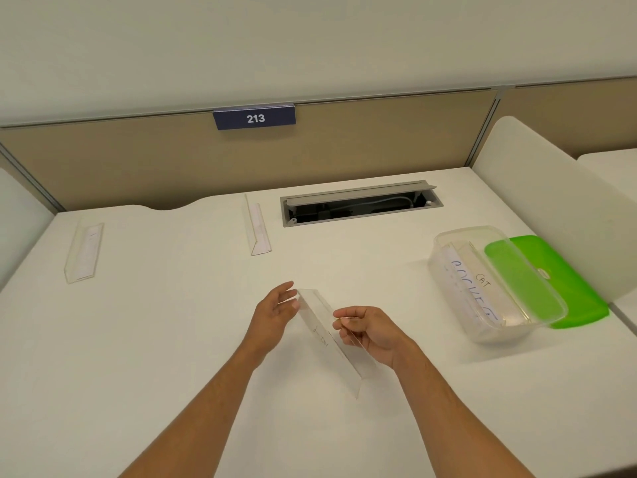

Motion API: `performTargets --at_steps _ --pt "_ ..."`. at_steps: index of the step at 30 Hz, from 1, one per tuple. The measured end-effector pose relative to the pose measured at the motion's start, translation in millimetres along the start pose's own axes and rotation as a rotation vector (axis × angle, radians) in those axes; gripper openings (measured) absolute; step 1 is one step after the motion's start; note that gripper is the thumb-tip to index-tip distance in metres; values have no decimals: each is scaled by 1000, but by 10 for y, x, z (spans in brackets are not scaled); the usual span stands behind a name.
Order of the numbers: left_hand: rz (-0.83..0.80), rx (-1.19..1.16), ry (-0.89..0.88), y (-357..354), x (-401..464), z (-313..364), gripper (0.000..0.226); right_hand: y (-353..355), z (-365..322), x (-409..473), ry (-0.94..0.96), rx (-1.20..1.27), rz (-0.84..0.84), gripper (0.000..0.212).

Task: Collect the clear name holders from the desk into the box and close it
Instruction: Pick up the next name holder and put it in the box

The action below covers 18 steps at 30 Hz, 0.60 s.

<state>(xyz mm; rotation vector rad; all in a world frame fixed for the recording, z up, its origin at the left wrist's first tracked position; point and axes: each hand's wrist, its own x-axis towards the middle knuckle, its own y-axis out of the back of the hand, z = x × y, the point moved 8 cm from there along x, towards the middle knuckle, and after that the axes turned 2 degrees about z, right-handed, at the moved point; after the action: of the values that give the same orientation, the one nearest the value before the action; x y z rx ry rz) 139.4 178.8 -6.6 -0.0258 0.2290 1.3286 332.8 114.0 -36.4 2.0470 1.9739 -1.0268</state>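
Head view, left of the grip: two clear name holders (83,251) (258,229) lie on the desk (172,339), well apart.
Left hand (275,313): loose, fingertips touching the held holder's (331,339) end.
Right hand (370,332): pinches its upper edge.
Handling: likely light, stiff, slick; take by the edges.
Right of grip: box (496,288) uncovered, green lid (551,281) behind, clear path.
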Motion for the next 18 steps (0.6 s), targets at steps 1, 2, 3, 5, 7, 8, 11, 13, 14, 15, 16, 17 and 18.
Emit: performTargets --at_steps 1,2,3,5,7,8,11,13,14,15,16,17,18 --pt "-4 1 -7 17 -21 1 36 -15 22 -4 -6 -4 -11 21" --pt "2 4 -18 41 -44 2 33 -27 40 -9 -10 -13 -23 21" --pt "14 6 -29 74 -67 0 32 -35 59 -15 -15 -27 -35 21" --pt "44 2 -43 154 -111 -13 29 -34 101 -20 -27 -47 -52 21" --pt "64 -6 -47 227 -147 -38 28 -23 147 -20 -44 -52 -58 22" --pt "68 -8 -46 258 -163 -51 28 -21 171 -22 -56 -50 -61 23" --pt "63 -8 -44 315 -189 -78 28 -43 232 -25 -89 -31 -77 24" --pt "58 -8 -42 347 -197 -85 26 -80 246 -32 -93 -26 -98 24" --pt "53 -13 -37 362 -200 -87 25 -102 240 -39 -89 -24 -111 22" --pt "49 -25 -28 374 -201 -91 24 -124 230 -52 -82 -19 -128 19" --pt "49 -42 -18 389 -202 -95 23 -149 218 -69 -73 -15 -150 16" --pt "54 -59 -10 405 -203 -97 22 -168 203 -86 -62 -22 -172 18" --pt "64 -74 -4 424 -206 -99 22 -178 190 -103 -50 -37 -193 23"
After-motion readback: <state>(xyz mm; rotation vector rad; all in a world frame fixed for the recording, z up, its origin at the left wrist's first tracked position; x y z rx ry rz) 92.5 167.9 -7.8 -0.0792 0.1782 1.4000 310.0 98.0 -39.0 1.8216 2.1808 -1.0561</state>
